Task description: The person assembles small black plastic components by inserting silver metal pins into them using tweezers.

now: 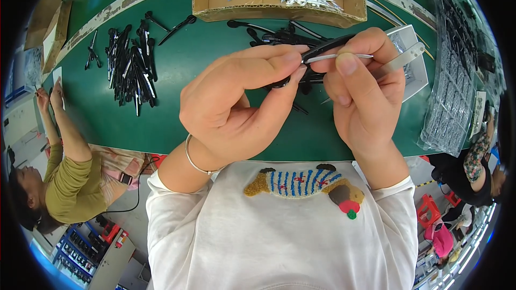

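Observation:
Above the table's near side, my left hand (236, 94) pinches a long, slim black plastic part (329, 46) that has a rounded end below the fingers. My right hand (368, 83) steadies the far end of that part. Between its thumb and finger, it also pinches a narrow pale strip (338, 57) lying along the black part. A flat, silvery tool (400, 59) with a small hole at its broad end sticks out of the right hand; its other end is hidden in the fingers. Behind both hands lies a pile of similar black parts (285, 36), partly covered.
An open cardboard box (279, 14) of white and blue paper strips stands behind the hands. More black parts (134, 67) lie at left. A white box (416, 75) and clear plastic trays (451, 86) stand at right. A co-worker (70, 182) sits at left, another person (475, 172) at right.

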A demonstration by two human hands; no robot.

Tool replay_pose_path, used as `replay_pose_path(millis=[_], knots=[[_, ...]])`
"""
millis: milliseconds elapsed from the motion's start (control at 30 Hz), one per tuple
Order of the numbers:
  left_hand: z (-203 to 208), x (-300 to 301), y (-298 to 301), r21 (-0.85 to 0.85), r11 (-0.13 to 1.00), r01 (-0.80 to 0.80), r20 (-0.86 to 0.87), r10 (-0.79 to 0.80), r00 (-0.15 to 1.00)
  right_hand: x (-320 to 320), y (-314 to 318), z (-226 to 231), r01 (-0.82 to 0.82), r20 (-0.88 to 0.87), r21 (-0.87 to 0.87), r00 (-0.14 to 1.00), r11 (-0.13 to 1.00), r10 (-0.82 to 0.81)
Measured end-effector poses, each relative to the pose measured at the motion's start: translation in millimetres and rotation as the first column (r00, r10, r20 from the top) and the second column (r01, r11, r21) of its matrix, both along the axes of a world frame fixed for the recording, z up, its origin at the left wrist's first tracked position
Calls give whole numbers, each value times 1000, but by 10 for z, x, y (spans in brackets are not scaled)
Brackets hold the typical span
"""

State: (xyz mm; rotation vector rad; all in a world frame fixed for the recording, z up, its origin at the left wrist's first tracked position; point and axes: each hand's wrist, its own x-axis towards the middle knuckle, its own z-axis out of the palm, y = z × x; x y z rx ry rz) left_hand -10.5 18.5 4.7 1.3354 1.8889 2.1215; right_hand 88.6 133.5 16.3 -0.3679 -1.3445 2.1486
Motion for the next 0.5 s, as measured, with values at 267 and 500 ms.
replay_pose_path(millis=[267, 500], knots=[[1, -26, 9, -28, 998, 63, 54, -61, 997, -13, -7, -3, 42, -2, 59, 999, 997, -42], [46, 3, -21, 23, 955, 296, 472, -272, 838, -15, 30, -13, 60, 3, 98, 998, 993, -60]])
